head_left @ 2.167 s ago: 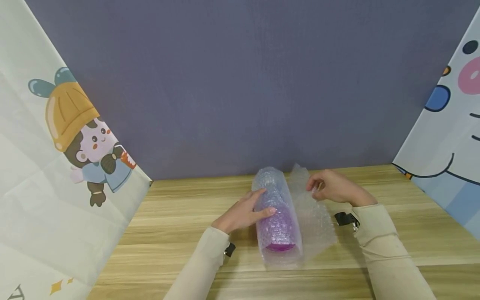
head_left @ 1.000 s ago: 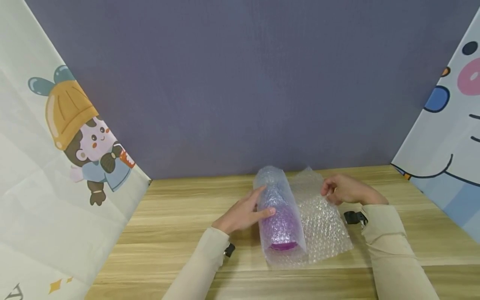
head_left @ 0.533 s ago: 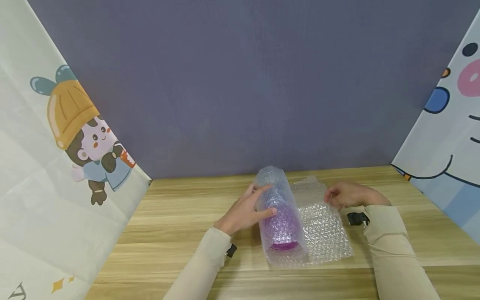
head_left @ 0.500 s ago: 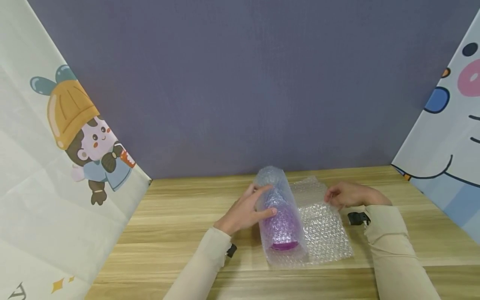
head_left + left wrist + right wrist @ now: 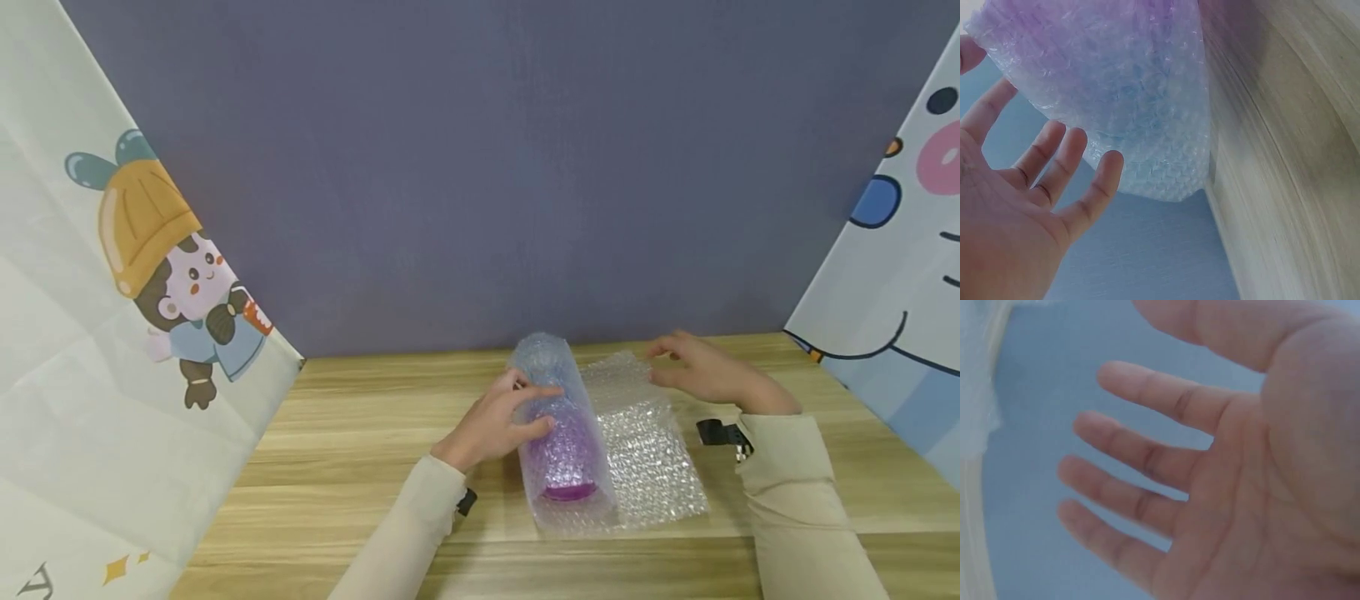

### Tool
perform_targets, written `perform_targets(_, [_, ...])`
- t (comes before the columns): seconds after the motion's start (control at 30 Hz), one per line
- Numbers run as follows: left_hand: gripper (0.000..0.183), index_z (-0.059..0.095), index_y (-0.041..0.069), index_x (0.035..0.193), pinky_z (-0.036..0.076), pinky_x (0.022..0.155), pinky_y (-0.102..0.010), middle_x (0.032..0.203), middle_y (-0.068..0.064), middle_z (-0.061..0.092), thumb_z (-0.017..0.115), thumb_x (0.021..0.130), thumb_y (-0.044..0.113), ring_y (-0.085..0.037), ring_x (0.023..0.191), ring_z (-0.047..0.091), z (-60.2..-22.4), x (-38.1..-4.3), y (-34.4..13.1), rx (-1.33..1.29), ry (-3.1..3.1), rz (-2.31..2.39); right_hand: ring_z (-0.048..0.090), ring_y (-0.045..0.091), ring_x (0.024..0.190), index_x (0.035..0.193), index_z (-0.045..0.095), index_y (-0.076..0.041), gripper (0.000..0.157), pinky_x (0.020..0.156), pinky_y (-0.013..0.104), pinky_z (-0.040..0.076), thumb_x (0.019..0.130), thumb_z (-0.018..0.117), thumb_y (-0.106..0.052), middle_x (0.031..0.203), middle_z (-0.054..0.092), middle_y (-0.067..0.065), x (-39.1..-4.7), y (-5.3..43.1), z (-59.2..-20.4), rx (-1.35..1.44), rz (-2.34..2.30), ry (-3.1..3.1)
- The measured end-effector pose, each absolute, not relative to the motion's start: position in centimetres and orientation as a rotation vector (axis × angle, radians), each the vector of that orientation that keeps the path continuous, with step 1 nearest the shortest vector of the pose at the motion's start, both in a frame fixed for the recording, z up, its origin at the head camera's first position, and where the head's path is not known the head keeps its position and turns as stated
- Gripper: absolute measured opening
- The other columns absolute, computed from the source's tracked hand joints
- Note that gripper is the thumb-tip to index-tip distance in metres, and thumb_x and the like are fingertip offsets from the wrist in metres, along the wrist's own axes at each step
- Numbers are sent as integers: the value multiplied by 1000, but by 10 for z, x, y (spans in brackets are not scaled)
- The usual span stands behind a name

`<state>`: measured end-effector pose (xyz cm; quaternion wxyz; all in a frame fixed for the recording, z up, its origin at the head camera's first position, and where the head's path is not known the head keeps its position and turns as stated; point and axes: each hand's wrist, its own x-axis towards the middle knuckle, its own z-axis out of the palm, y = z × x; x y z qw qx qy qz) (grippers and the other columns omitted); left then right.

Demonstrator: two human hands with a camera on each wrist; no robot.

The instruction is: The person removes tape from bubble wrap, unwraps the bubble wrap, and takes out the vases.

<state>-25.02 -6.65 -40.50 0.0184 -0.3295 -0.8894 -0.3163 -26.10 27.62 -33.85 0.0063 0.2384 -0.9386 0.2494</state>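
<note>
Lifted off the flap's edge since half a second ago, the right hand (image 5: 701, 371) hovers just beyond it, fingers loosely spread, holding nothing. On the wood-grain table (image 5: 345, 458) lies the bubble-wrap roll (image 5: 572, 433), its loose flap (image 5: 651, 458) spread flat to the right. Inside, seen through the layers, is a purple, bottle-like object (image 5: 568, 492). The left hand (image 5: 491, 421) rests thumb and forefinger on the roll, relaxed rather than clasping. Laying out the flap seems the step in hand; next probably calls for steadying the roll while turning it.
</note>
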Motion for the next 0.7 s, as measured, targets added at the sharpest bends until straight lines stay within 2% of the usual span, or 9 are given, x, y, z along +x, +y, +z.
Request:
perform_targets(0.13, [40,61,45,137,49,82,-25,123,5,51,62,98,54,-11,106,53,-406,-250,-65,-1024,-2761,-975,66,30,103,128,62,3,41,84,45,58,99,67,-26,115,69,16,-257,259,-333,796,850,-2968])
perform_targets(0.27, [35,65,44,133,49,79,-24,121,5,51,61,99,53,-12,102,54,-405,-250,-65,-1030,-2773,-959,67,19,91,129,60,2,41,76,34,56,99,67,-25,105,70,10,-260,245,-339,870,859,-3059])
perform_targets(0.37, [35,65,44,133,48,75,-23,119,5,51,60,100,52,-11,97,54,-403,-249,-64,-1031,-2786,-953,65,15,81,129,59,1,40,71,31,54,99,67,-24,101,70,9,-263,239,-349,880,864,-3152])
perform_targets(0.47, [34,65,44,133,48,72,-22,119,6,51,59,100,50,-12,94,54,-403,-249,-64,-1027,-2795,-950,63,18,76,131,56,2,43,64,33,55,98,67,-23,101,68,11,-266,235,-360,832,961,-3255])
perform_targets(0.6, [35,64,43,134,47,71,-23,119,6,51,58,101,50,-13,93,54,-402,-248,-63,-1030,-2802,-937,63,23,73,132,53,3,45,55,36,57,97,68,-22,100,66,11,-269,231,-372,742,1096,-3339])
perform_targets(0.7, [36,63,43,135,47,69,-23,118,6,50,56,101,54,-12,91,53,-402,-248,-63,-1028,-2811,-929,64,23,73,130,54,0,45,53,36,58,96,69,-25,97,65,9,-272,230,-380,685,1103,-3383])
